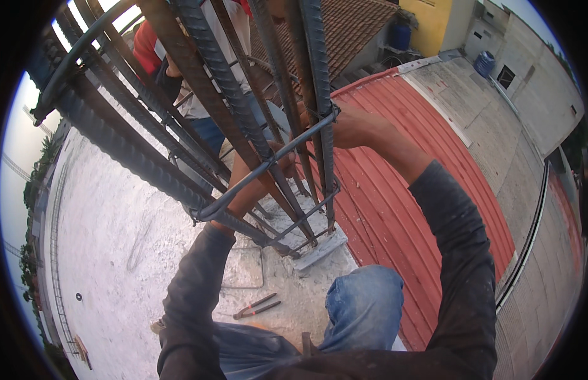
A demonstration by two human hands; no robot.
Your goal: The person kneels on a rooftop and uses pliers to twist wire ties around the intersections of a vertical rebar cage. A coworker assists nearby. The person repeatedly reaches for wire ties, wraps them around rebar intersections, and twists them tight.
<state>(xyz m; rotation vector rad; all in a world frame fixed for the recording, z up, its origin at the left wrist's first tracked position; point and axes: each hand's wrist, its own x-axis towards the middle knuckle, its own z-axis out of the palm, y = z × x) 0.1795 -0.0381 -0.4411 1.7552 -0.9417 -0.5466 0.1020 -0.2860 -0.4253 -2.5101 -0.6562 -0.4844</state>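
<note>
In front of me a cage of ribbed steel rebar (227,82) stands on a grey concrete base, bound by square steel stirrups (249,168). My left hand (280,163) reaches in among the bars below the middle stirrup; bars cover most of its fingers. At the cage's right corner, my right hand (346,125) is curled behind the upright bars beside a stirrup bend. What its fingers close on is hidden. A pair of pincers (259,307) with dark handles lies by my knees. Behind it a loose rectangular stirrup (262,269) rests flat on the slab.
Beyond the cage a person in a red and white top (148,47) is close to the bars. The pale concrete slab (116,234) extends left. Red corrugated roofing (395,221) adjoins the base on the right. A small dark ring (78,296) lies far left.
</note>
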